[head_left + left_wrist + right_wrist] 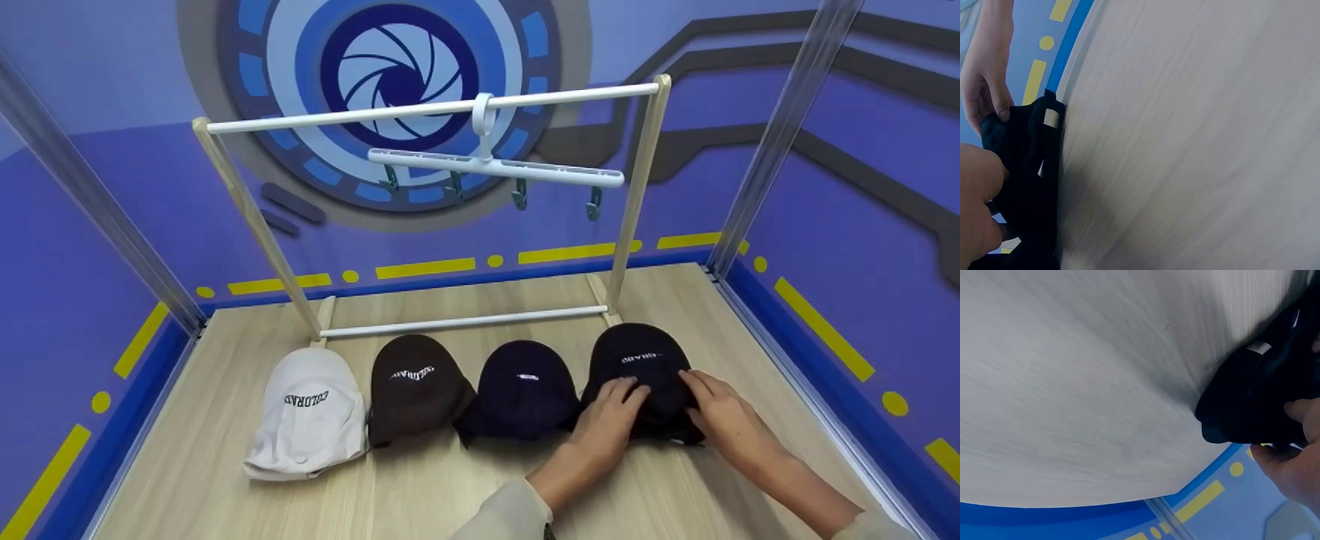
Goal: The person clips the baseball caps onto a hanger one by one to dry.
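At the right end of a row of caps sits a black cap (637, 352) with white lettering on its front. My left hand (607, 420) holds its near left part, fingers bent over the fabric. My right hand (731, 420) grips its right edge; in the right wrist view the right hand (1297, 455) has thumb and fingers on either side of that edge. The left wrist view shows the cap's dark underside with a pale tag (1051, 118), and the left hand (977, 197) against the cloth. A navy cap (525, 405) lies just left of my left hand.
A brown cap (412, 390) and a white cap (307, 427) lie farther left on the wooden table (420, 495). Behind them stands a rack (634, 195) with a white hanger (495, 165) on its top bar, several dark clips (519, 195) hanging below. Walls enclose the table's back and sides.
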{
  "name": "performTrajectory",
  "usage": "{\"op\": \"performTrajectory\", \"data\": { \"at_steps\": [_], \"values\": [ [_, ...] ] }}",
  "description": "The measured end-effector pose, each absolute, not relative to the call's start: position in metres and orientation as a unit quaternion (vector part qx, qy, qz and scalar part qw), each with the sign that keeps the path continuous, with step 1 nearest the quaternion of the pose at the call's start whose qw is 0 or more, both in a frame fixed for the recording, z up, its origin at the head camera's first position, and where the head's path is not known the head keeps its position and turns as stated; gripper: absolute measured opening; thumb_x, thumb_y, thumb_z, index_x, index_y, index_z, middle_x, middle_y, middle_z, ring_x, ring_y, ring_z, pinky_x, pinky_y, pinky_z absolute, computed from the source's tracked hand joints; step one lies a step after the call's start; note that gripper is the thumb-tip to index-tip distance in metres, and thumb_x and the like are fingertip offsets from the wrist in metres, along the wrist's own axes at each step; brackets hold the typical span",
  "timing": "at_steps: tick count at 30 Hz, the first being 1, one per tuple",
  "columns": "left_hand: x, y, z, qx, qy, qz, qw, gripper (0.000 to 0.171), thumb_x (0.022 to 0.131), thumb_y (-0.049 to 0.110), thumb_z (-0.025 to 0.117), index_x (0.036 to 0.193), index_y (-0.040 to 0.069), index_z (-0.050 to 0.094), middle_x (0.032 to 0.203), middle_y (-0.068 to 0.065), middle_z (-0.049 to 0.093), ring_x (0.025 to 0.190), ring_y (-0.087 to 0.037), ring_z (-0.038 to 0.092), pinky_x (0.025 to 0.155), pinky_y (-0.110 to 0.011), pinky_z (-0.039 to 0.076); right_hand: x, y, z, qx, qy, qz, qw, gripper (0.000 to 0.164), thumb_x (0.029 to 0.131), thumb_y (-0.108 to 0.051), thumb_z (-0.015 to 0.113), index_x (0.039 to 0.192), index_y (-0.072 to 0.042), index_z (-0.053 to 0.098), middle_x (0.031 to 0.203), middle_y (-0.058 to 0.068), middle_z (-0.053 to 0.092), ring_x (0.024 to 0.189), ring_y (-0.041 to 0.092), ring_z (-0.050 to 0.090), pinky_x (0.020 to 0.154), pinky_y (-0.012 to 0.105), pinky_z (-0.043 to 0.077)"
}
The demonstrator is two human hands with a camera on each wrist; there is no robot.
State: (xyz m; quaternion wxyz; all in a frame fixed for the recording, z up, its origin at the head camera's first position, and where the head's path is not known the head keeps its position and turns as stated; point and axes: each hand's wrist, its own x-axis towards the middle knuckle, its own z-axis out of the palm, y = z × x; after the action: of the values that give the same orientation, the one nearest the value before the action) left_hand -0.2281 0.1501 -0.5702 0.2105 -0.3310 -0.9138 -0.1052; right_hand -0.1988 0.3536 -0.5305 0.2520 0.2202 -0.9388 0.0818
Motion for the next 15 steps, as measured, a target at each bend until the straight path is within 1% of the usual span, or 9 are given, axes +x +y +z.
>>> {"op": "performTrajectory", "data": {
  "at_steps": [3, 10, 15],
  "values": [
    [-0.2286, 0.1503, -0.5711, -0.330, -0.912, -0.112, 0.217, 0.052, 0.083, 0.005, 0.066, 0.131, 0.021, 0.051, 0.135, -0.002, 0.050, 0.125, -0.020, 0.047, 0.088, -0.023, 0.049, -0.2000, 0.3530, -0.5310, 0.217, -0.941, 0.084, 0.247, 0.057, 0.075, -0.003, 0.075, 0.126, 0.007, 0.052, 0.120, 0.026, 0.055, 0.108, 0.039, 0.056, 0.081, 0.047, 0.051],
    [-0.2282, 0.1512, -0.5711, -0.325, -0.912, -0.120, 0.219, 0.050, 0.085, 0.006, 0.064, 0.131, 0.021, 0.051, 0.134, -0.002, 0.050, 0.126, -0.020, 0.047, 0.090, -0.025, 0.048, -0.2041, 0.3519, -0.5328, 0.205, -0.951, 0.096, 0.210, 0.064, 0.074, 0.001, 0.075, 0.132, 0.006, 0.047, 0.129, 0.026, 0.049, 0.116, 0.040, 0.051, 0.086, 0.050, 0.048],
    [-0.2263, 0.1508, -0.5700, -0.323, -0.912, -0.134, 0.216, 0.049, 0.085, 0.006, 0.064, 0.131, 0.020, 0.051, 0.134, -0.002, 0.050, 0.126, -0.020, 0.047, 0.092, -0.026, 0.047, -0.2063, 0.3513, -0.5347, 0.208, -0.953, 0.094, 0.202, 0.062, 0.076, 0.001, 0.073, 0.132, 0.006, 0.047, 0.129, 0.026, 0.049, 0.115, 0.040, 0.051, 0.085, 0.049, 0.049]
  ]
}}
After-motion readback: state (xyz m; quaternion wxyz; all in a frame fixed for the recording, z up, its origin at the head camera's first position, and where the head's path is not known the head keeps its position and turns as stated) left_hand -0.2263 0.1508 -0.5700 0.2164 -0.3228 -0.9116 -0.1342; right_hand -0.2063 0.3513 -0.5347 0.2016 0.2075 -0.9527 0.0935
